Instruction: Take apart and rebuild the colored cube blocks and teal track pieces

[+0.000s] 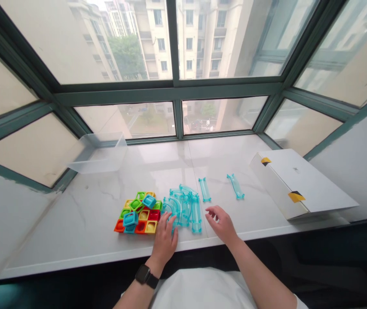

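My left hand (166, 237) rests at the near left side of a pile of clear blue plastic track pieces (185, 206), its fingers apart and its fingertips at the pieces. A cluster of coloured plastic blocks (142, 216) in red, yellow, green and blue lies just left of that hand, with a few blocks on top. My right hand (221, 224) hovers right of the pile, fingers loosely bent and apart, nothing visible in them. Beyond it lie a short straight track piece (204, 189) and, farther right, a wavy track piece (235, 186).
A clear plastic tub (101, 165) stands at the back left. A white box (306, 180) with yellow-and-black tabs sits on the right. All rest on a white marble-look sill (87, 227), bounded by green-framed windows (228, 90) behind.
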`<move>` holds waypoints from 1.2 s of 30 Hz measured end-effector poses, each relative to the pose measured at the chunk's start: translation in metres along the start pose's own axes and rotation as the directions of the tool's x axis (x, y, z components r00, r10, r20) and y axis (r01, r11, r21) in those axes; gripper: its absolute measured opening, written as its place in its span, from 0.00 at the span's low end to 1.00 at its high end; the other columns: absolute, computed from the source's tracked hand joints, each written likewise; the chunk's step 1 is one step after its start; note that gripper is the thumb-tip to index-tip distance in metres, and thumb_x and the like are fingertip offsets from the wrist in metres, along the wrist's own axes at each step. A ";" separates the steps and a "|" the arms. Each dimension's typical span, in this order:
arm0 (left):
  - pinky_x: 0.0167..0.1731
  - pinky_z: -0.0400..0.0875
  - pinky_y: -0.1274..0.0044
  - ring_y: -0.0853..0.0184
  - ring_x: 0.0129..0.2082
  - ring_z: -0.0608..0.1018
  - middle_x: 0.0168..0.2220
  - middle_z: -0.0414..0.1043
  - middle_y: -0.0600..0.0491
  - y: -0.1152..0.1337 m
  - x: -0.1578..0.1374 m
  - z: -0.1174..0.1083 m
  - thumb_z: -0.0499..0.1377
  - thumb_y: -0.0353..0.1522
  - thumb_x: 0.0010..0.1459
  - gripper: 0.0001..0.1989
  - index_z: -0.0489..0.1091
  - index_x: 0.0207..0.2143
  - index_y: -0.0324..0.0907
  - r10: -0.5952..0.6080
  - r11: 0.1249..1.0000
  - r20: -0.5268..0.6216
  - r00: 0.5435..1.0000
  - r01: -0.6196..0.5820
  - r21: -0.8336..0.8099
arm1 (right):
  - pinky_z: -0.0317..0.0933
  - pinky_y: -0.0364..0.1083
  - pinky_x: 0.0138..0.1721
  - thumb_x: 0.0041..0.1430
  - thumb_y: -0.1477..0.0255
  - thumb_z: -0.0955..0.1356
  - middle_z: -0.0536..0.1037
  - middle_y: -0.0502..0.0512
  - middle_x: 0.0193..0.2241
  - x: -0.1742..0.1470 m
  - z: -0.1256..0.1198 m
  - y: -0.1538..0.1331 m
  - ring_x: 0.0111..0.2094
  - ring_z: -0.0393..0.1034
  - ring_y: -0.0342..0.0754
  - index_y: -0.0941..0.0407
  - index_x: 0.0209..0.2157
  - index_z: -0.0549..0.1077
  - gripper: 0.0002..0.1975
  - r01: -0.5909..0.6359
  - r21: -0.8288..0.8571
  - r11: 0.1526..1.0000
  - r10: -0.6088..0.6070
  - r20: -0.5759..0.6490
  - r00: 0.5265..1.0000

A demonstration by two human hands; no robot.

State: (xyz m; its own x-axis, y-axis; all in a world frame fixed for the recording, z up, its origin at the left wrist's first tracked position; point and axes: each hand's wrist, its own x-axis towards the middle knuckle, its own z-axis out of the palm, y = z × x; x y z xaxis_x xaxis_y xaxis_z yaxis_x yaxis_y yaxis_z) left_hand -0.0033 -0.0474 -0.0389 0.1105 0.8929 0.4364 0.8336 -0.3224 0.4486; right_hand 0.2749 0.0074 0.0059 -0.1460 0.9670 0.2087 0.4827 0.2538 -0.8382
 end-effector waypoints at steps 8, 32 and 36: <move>0.66 0.67 0.51 0.50 0.70 0.65 0.66 0.64 0.41 -0.001 -0.001 0.000 0.54 0.29 0.70 0.23 0.63 0.65 0.46 0.010 1.000 0.001 1.000 -0.010 -0.018 | 0.58 0.45 0.35 0.68 0.59 0.69 0.76 0.50 0.30 0.033 0.032 -0.049 0.33 0.70 0.47 0.53 0.35 0.74 0.12 -0.058 -0.300 0.952 0.083 0.071 0.994; 0.67 0.65 0.50 0.51 0.72 0.61 0.67 0.62 0.41 -0.001 -0.002 0.001 0.52 0.28 0.70 0.23 0.61 0.66 0.46 0.003 0.999 0.017 1.000 -0.002 -0.052 | 0.43 0.46 0.26 0.62 0.71 0.68 0.73 0.50 0.20 0.058 0.046 -0.066 0.23 0.62 0.46 0.53 0.19 0.68 0.17 -0.227 -0.508 0.831 0.343 0.146 0.928; 0.67 0.65 0.51 0.51 0.72 0.62 0.67 0.63 0.41 -0.001 -0.002 0.002 0.53 0.28 0.70 0.23 0.61 0.66 0.46 0.005 0.999 0.009 1.000 -0.004 -0.049 | 0.43 0.45 0.26 0.61 0.71 0.67 0.70 0.49 0.18 0.054 0.041 -0.067 0.22 0.59 0.45 0.54 0.17 0.65 0.18 -0.243 -0.464 0.852 0.343 0.142 0.929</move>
State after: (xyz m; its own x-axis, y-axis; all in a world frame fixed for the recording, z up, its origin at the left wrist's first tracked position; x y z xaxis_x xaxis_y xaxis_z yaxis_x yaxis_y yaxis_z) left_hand -0.0029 -0.0486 -0.0419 0.1194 0.8942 0.4315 0.8057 -0.3413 0.4841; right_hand 0.1995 0.0422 0.0528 -0.0927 0.9820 -0.1648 0.8472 -0.0092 -0.5312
